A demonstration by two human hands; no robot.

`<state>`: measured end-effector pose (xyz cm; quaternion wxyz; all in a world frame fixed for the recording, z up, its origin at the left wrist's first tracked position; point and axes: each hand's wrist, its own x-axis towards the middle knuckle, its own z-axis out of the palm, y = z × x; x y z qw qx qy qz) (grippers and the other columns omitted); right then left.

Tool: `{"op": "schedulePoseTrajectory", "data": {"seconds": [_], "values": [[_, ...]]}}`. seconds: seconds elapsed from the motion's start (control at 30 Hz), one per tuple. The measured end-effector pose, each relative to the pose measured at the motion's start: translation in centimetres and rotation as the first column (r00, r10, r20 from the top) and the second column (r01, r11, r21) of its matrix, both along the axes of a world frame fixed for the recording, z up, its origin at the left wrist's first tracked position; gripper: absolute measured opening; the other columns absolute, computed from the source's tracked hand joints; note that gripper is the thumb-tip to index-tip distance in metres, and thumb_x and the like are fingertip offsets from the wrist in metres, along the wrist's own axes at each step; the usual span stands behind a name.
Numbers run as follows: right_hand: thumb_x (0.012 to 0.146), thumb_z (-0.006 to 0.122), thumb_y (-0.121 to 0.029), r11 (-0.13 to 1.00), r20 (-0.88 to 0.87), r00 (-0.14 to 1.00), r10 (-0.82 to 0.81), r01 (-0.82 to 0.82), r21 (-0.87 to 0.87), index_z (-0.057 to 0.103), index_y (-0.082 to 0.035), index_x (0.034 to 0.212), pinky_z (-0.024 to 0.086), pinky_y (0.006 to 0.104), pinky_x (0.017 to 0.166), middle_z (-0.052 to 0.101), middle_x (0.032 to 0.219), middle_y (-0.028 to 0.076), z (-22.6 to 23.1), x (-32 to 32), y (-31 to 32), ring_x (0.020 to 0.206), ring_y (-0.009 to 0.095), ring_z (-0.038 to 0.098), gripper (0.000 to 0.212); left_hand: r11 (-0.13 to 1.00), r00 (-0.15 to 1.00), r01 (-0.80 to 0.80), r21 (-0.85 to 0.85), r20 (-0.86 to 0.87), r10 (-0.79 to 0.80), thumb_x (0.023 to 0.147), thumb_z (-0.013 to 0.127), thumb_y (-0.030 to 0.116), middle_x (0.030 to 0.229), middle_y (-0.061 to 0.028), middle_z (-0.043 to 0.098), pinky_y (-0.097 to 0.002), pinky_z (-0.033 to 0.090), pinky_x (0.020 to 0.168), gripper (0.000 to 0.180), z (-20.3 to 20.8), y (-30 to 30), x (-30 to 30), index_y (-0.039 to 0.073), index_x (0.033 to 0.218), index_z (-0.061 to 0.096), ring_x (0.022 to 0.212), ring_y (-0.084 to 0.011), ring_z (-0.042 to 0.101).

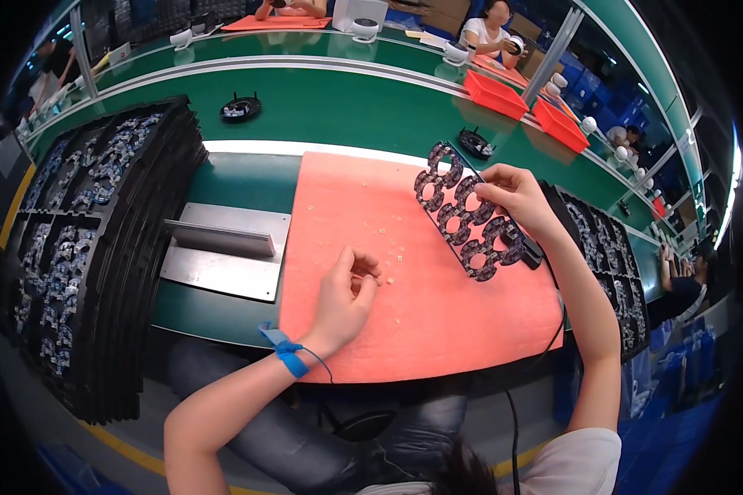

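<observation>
Nearest: left hand (347, 293), blue wrist strap (289, 356) with a cord, poised over the pink mat (347, 351). Fingers curled, thumb toward the index; cannot tell whether a small piece is pinched there. Pale chips (399, 257) lie scattered just beyond.

Panel of ring-shaped circuit boards (464, 216): over the right part of the mat, tilted. Right hand (516, 196) grasps it by the upper right long edge, thumb on the near face.

Handling (judged): light, thin, stiff; fragile at the narrow bridges between rings, little slip risk along the rim. Best hold: long outer edges, clear of components; avoid bending or gripping a single ring.

Left of mat: metal plate with upright fin (223, 240), then black tray stack (128, 272) bearing ring boards. More loaded trays (607, 272) at right.

Farther: two black round housings (239, 109) (475, 144) on the green work surface (338, 115); beyond, red bins (495, 96).
</observation>
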<state>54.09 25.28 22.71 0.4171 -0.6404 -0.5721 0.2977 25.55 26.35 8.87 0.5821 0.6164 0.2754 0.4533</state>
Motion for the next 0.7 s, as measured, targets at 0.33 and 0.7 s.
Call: {"op": "schedulePoseTrajectory", "data": {"seconds": [0.33,0.7], "values": [[0.092,0.063,-0.019,0.994,-0.204,0.979,0.001,0.022,0.11,0.068,-0.004,0.105,0.035,0.0139,0.048,0.068,0.08,-0.001,0.2,-4.1,-1.6,0.056,-0.001,0.049,0.02,0.977,0.984,-0.177,0.115,0.048,0.172,0.096,0.059,0.012,0.096,-0.0107,0.059,-0.0273,0.054,0.07,0.026,0.1,0.5,0.1,-0.003,0.115,0.049,0.083,-0.0161,0.064],[0.099,0.057,-0.024,0.975,-0.364,0.904,0.223,-0.207,0.084,0.062,-0.007,0.113,0.046,0.0171,0.065,0.064,0.092,-0.002,1.0,-7.4,1.4,0.08,0.003,0.059,0.023,0.992,0.951,-0.091,-0.082,0.288,0.111,0.1,0.051,0.008,0.088,-0.0084,0.064,-0.025,0.052,0.067,0.013,4.8,0.9,-3.7,-0.002,0.109,0.053,0.075,-0.0125,0.064]]}}
